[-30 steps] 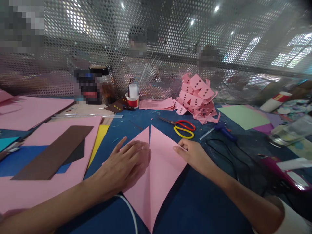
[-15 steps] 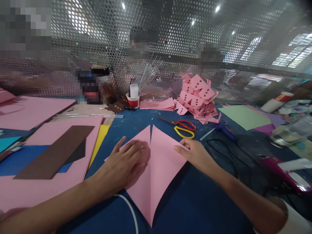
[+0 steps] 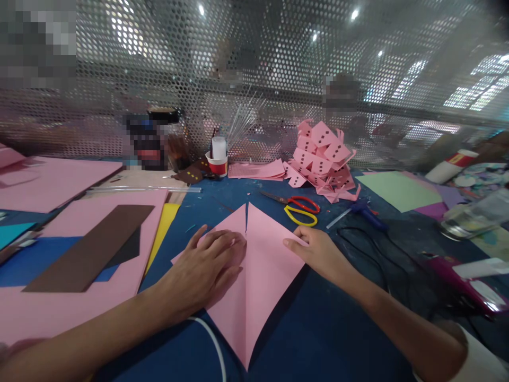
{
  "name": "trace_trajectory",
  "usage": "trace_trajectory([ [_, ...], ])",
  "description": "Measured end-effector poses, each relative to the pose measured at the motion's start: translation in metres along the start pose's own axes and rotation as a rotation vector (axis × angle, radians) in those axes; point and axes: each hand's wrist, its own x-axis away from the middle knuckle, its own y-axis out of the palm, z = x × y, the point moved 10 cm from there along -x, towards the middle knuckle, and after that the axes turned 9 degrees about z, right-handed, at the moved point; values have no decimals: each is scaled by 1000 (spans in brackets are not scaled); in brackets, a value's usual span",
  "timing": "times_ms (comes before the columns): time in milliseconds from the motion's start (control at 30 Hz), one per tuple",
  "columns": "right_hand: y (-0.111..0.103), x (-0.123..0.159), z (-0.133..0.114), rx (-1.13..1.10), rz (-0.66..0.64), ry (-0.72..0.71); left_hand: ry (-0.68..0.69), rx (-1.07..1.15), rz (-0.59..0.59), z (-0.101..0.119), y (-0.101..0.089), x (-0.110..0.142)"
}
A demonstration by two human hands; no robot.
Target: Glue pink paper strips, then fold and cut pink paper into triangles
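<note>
A sheet of pink paper (image 3: 268, 265) lies in front of me with a crease down its middle and a small slit at its far end. Over its left half rests my left hand (image 3: 210, 260), palm down with the fingers stretched out. My right hand (image 3: 312, 246) pinches the paper's right corner between thumb and fingers, and that side lifts a little off the table. Just beyond the paper are scissors (image 3: 301, 210) with one red and one yellow handle.
Pink, blue and brown sheets (image 3: 91, 249) are stacked at left. Cut pink paper shapes (image 3: 322, 159) pile up at the back, near a cup (image 3: 217, 165). At right lie a blue glue gun (image 3: 368, 214), black cables, a magenta tool (image 3: 463, 278) and a glass jar (image 3: 473, 215).
My left hand has shifted very slightly on the paper, its thumb showing more clearly. The right hand and the paper look almost the same.
</note>
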Motion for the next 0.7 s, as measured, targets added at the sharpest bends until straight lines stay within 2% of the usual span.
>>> trace_trajectory([
  [533,2,4,-8,108,-44,-26,-8,14,-14,0,-1,-1],
  [700,0,4,-7,87,-25,-40,-3,15,19,0,-4,-1],
])
